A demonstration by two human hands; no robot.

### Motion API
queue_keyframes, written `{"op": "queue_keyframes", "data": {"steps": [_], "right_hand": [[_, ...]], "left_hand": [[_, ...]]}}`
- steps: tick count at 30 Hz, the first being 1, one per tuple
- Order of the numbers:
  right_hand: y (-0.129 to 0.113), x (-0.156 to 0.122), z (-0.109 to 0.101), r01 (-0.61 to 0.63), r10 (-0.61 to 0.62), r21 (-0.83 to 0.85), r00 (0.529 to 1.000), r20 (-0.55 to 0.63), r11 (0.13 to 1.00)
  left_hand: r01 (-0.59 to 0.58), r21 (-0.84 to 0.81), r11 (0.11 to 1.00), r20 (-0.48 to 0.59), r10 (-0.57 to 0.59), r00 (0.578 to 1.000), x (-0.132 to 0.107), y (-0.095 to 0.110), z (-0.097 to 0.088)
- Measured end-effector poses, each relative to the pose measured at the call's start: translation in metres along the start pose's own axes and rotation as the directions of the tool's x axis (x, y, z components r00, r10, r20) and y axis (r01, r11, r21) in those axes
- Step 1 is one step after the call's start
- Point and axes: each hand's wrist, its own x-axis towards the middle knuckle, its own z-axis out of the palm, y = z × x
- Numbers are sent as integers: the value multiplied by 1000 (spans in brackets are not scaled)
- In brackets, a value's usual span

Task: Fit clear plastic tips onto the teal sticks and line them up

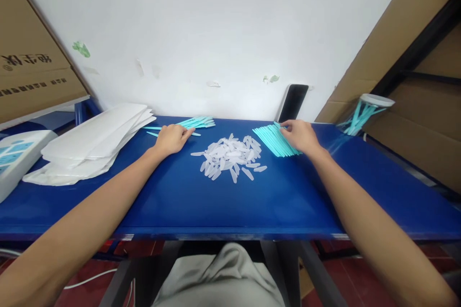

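Observation:
Midway along the table lies a loose pile of translucent white blade caps (pixel 232 156). My left hand (pixel 171 139) is closed on a slim teal stick, which looks like an eyebrow razor (pixel 154 134); its pale end (pixel 195 134) sticks out past my fingers. Behind that hand, more teal razors (pixel 200 123) with whitish ends lie in a loose bunch. To the right of the caps, a row of teal razors (pixel 279 142) lies side by side. At the row's far right end, my right hand (pixel 300 135) pinches one razor, partly hidden by the fingers.
A phone (pixel 293 102) leans against the wall behind my right hand. At the right stands a clear cup (pixel 363 115) with teal razors. White sheets or bags (pixel 97 136) are stacked at the left, beside a white-and-blue box (pixel 21 156). The blue table's front edge (pixel 230 232) is near my lap.

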Motion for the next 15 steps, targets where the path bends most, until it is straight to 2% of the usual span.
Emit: {"op": "queue_keyframes", "data": {"steps": [2,5,8,10,12,14,15], "right_hand": [[-2,-2,-3,-17,17,5,999,-36,1000],[-5,-3,-9,2,5,44,987,-162,999],[-11,-5,-12,57,-32,97,970,-241,994],[-21,-9,-11,104,-68,146,969,-236,984],[-35,-19,-9,170,-126,202,969,-213,965],[-55,-35,-6,263,-216,260,957,-196,929],[-67,-45,-5,312,-268,288,946,-180,905]], "left_hand": [[24,-34,999,20,-23,1000,-1,0,-1],[50,-57,997,40,-48,998,-2,1,-2],[50,-19,999,4,-50,999,-4,6,-6],[43,3,999,-84,-43,996,-6,12,-12],[4,-19,1000,-230,-9,973,-10,19,-23],[-112,-73,991,-414,72,907,-18,27,-36],[-199,-96,975,-504,124,854,-23,32,-41]]}}
